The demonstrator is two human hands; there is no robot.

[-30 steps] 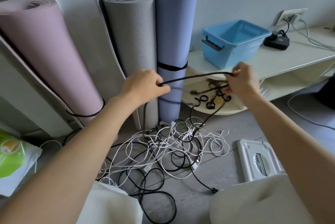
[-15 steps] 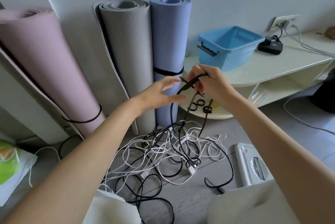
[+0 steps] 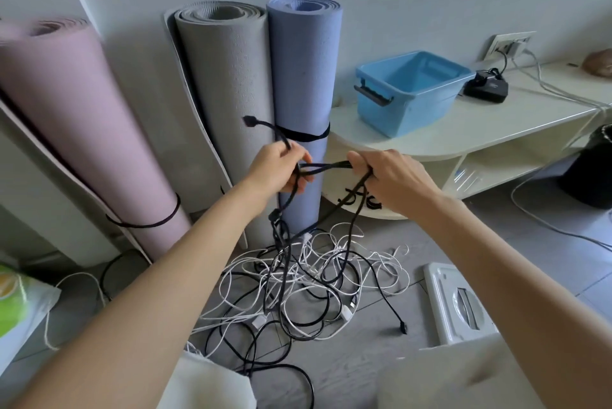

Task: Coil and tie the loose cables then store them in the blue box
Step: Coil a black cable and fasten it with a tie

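A black cable (image 3: 326, 166) stretches between my hands above the tangled black and white cables (image 3: 311, 279) on the floor; the blue box (image 3: 410, 90) sits open on the bench.

Two bare forearms, with no sleeves, watch or rings visible. The left hand (image 3: 281, 170) and right hand (image 3: 394, 176) are ungloved. Pale fabric covers both knees.

The left hand (image 3: 280, 168) and the right hand (image 3: 394, 173) both hold a black cable (image 3: 326, 166) above the cable pile (image 3: 311, 279). The blue box (image 3: 410, 110) sits on the shelf (image 3: 496, 125).

Soft daylight, wide-angle edge distortion
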